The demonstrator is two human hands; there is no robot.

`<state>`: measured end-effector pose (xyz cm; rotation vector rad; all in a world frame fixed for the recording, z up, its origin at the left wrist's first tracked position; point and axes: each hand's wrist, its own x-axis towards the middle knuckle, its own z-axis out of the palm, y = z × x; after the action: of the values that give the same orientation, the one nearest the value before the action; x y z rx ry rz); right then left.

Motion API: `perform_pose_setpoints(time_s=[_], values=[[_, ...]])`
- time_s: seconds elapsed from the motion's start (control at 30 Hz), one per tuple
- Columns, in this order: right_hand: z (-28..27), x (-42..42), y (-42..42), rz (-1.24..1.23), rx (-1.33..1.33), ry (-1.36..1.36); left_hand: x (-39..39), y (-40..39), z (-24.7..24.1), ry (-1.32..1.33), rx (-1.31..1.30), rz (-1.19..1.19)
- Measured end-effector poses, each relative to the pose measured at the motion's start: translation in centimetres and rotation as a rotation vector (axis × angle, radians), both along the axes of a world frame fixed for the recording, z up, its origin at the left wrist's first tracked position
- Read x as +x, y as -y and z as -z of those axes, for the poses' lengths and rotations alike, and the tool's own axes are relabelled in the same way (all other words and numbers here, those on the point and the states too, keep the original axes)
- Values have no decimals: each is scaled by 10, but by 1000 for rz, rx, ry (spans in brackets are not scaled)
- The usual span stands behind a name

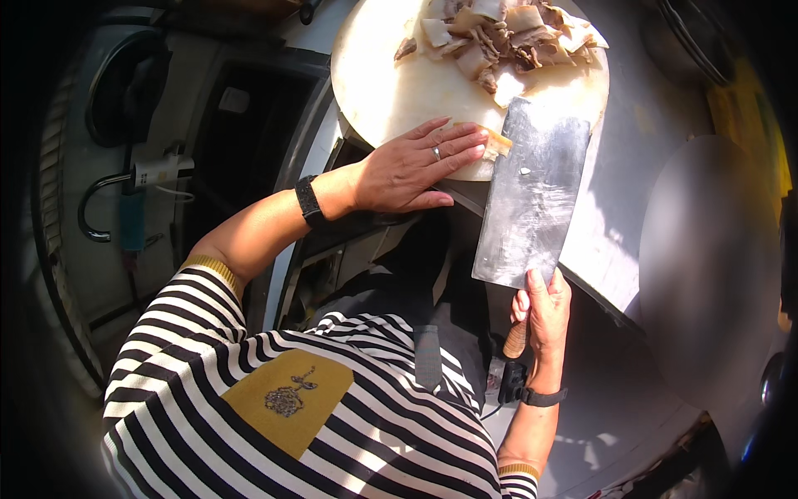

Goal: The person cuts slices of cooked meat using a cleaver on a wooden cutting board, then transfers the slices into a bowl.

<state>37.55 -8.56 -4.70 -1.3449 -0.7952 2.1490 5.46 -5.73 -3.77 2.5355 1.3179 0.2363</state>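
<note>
My right hand (545, 312) grips the wooden handle of a broad metal cleaver (539, 199). The blade slants up over the near right rim of a round, pale cutting board (380, 68), and a small white scrap sticks to its face. Flat against the near part of the board, my left hand (418, 162) presses its fingertips on a piece of meat with pale yellowish skin (497, 145), right beside the blade's left edge. The fingers cover most of that piece. Farther back on the board lies a heap of cut, cooked-looking meat (499, 40), with one small scrap apart on its left.
A dark pan or pot (682, 43) stands at the upper right on the grey counter (661, 125). A large blurred grey oval (704, 268) fills the right side. At left are a curved metal tap (93, 212) and a round dark lid-like thing (124, 90).
</note>
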Motion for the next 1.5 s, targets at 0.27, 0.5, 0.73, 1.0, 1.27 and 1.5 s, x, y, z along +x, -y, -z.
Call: perform_pose_setpoints(time_s=[0.27, 0.5, 0.73, 1.0, 1.27, 1.5], values=[[4, -3, -8, -6, 24, 5, -2, 0, 0, 36, 14, 8], [8, 8, 5, -29, 54, 36, -2, 1, 4, 47, 27, 6], [5, 1, -9, -36, 45, 38, -3, 1, -3, 71, 11, 18], [12, 4, -12, -41, 60, 30, -5, 1, 0, 121, 1, 20], [12, 18, -4, -91, 73, 63, -6, 1, 2, 167, 5, 18], [11, 5, -19, -58, 49, 65, -5, 1, 2, 191, 15, 11]])
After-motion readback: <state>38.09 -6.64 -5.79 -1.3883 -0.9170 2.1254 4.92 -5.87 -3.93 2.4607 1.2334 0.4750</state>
